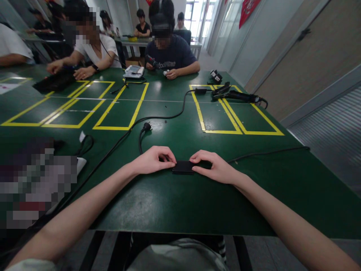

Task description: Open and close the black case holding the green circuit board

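A flat black power adapter (183, 166) lies on the green table (175, 203) in front of me. My left hand (153, 160) pinches its left end with curled fingers. My right hand (214, 166) grips its right end, thumb along the near edge. A black cable (267, 153) runs from under my right hand toward the table's right edge. A black plug (146, 127) on another cable lies just beyond my left hand.
Yellow tape rectangles (121, 107) mark the tabletop. Black tools and an adapter (234, 94) lie at the far right. Two people sit across the table handling small items, one holding a dark tool (150, 60). A white device (134, 70) sits between them. A blurred patch covers the near left.
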The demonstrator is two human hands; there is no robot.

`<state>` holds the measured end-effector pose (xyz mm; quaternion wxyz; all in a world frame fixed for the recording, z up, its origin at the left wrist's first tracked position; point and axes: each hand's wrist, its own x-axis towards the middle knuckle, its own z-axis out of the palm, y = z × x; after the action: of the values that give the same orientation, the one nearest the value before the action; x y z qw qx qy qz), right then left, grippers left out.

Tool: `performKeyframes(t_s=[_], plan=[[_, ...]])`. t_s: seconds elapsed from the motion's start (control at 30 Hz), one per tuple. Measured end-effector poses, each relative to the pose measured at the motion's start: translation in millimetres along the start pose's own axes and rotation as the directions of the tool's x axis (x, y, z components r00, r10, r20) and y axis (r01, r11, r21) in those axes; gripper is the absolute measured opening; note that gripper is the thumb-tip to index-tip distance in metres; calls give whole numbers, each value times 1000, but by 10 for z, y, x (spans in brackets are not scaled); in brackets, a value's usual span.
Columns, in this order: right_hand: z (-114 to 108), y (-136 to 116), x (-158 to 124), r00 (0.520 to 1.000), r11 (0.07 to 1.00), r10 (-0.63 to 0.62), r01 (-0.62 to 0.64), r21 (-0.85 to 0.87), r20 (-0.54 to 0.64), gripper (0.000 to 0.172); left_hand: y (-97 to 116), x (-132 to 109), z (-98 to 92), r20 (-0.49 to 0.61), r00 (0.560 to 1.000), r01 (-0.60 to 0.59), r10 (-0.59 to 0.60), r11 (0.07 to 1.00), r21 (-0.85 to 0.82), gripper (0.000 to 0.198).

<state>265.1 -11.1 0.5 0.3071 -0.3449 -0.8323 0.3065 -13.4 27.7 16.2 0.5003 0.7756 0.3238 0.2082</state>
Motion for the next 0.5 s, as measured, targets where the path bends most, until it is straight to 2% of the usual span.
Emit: performKeyframes(t_s=[0.2,0.37,0.5], plan=[[-21,-30,12,998,999,53,-53,11,26,17,20,13,38,0,999,-34,34,998,58,11],[-11,-58,8,999,998,51,-50,-41,19,18,65,12,155,7,992,-130,130,985,112,11],[21,-74,5,999,995,35,-34,-92,4,17,88,4,211,-20,994,-101,106,983,152,19]])
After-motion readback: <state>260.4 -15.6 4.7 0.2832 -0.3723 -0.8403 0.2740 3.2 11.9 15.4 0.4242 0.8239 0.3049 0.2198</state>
